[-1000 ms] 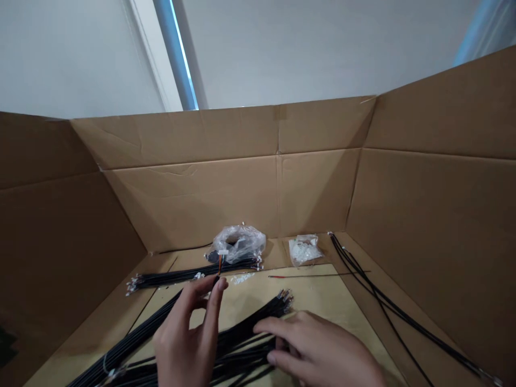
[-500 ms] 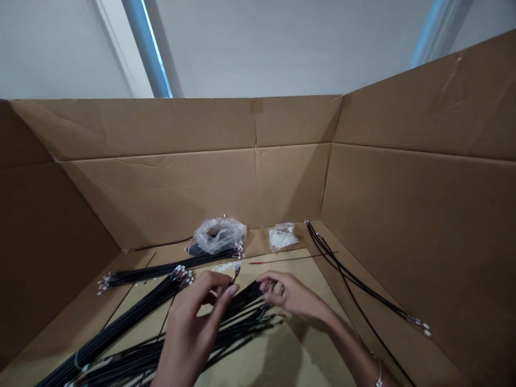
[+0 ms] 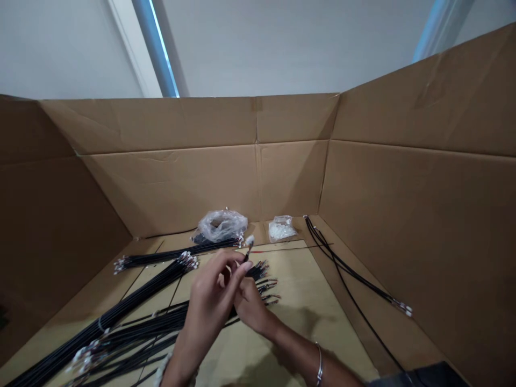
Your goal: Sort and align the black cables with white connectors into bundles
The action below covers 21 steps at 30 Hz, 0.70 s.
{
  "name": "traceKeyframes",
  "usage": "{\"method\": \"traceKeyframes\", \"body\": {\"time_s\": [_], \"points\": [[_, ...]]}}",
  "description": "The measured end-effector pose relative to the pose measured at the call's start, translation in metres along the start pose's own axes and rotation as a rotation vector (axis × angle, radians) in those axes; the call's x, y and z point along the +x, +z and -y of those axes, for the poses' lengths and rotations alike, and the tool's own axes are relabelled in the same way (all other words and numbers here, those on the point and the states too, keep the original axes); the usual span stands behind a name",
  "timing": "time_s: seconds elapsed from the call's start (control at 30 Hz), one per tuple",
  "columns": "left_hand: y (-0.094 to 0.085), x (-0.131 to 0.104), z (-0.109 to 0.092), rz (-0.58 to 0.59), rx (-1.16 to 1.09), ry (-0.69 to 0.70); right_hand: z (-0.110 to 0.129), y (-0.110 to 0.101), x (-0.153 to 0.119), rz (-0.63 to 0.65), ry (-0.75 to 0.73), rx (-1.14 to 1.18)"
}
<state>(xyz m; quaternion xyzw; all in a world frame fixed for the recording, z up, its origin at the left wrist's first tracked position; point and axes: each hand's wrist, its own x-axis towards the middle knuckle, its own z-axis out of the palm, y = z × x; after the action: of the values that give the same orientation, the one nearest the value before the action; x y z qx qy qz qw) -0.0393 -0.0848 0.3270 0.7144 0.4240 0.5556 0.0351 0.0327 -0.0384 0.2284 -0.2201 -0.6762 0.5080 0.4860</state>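
My left hand (image 3: 213, 290) pinches the end of a black cable, with a white connector (image 3: 250, 241) sticking up beyond the fingertips. Just behind and to the right, my right hand (image 3: 250, 306) is against the left one; its fingers are largely hidden, so what they hold cannot be made out. Below both hands lies a loose bundle of black cables (image 3: 161, 328) with bare coloured wire ends on the right and white connectors on the left. A tied black cable bundle (image 3: 133, 301) runs diagonally on the left.
Cardboard walls (image 3: 169, 183) surround the work surface. At the back are a clear plastic bag (image 3: 223, 224), a small bag of white parts (image 3: 281, 229) and another cable bundle (image 3: 169, 256). Several long cables (image 3: 355, 274) lie along the right side.
My right hand has moved left, up against my left hand. My left hand has risen and shifted right with the connector. The camera view has shifted slightly.
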Motion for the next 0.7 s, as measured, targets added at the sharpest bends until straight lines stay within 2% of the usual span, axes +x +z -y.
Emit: {"method": "traceKeyframes", "body": {"time_s": [0.17, 0.3, 0.47, 0.7], "points": [[-0.013, 0.013, 0.014, -0.017, -0.163, -0.276, 0.015, 0.003, 0.0, -0.033, 0.025, 0.043], [-0.012, 0.029, 0.034, 0.047, -0.288, -0.358, 0.011, 0.001, 0.007, -0.057, 0.095, 0.038], [0.004, 0.038, 0.067, 0.114, -0.303, -0.382, -0.014, -0.015, 0.019, -0.066, 0.166, 0.04], [0.031, 0.037, 0.111, 0.159, -0.42, -0.477, -0.047, -0.037, 0.028, -0.074, 0.279, 0.041]]}}
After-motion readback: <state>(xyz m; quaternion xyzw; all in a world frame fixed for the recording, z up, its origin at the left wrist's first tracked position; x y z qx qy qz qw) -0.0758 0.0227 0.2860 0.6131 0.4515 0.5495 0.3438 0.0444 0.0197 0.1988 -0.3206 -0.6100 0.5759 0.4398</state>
